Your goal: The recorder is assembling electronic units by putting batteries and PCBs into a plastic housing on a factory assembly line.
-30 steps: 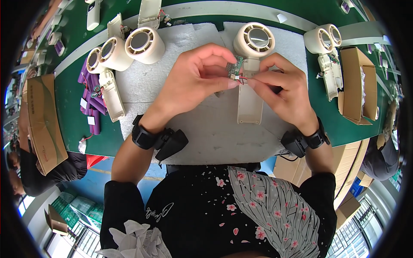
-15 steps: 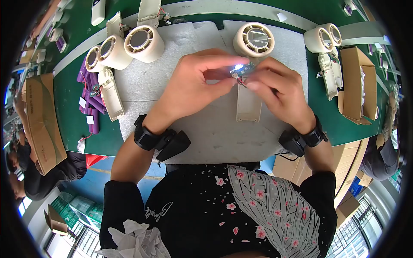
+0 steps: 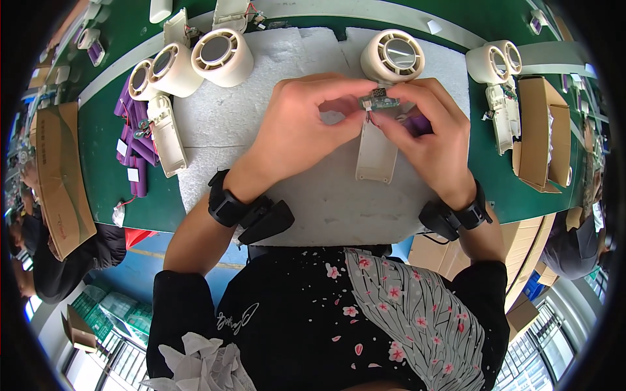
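A small circuit board (image 3: 385, 103) with a dark display block is pinched between the fingertips of both hands, above the foam sheet. My left hand (image 3: 297, 124) is closed on its left end. My right hand (image 3: 433, 130) grips the right end, its thumb close to thin wires below the board. Something purple (image 3: 417, 124), like a battery cell, shows partly within my right hand. Beneath the hands lies a cream fan housing with a round head (image 3: 393, 57) and an open handle shell (image 3: 377, 156); the hands hide the part between.
White foam (image 3: 280, 202) covers the green table (image 3: 163, 212). To the left are several cream fan housings (image 3: 223, 57), purple battery cells (image 3: 137, 163) and a cardboard box (image 3: 65, 182). At right are more housings (image 3: 489, 65) and an open carton (image 3: 541, 130).
The board has turned and shifted slightly right; its bright light no longer shows and a dark display block is visible. The purple piece has come into view in my right hand.
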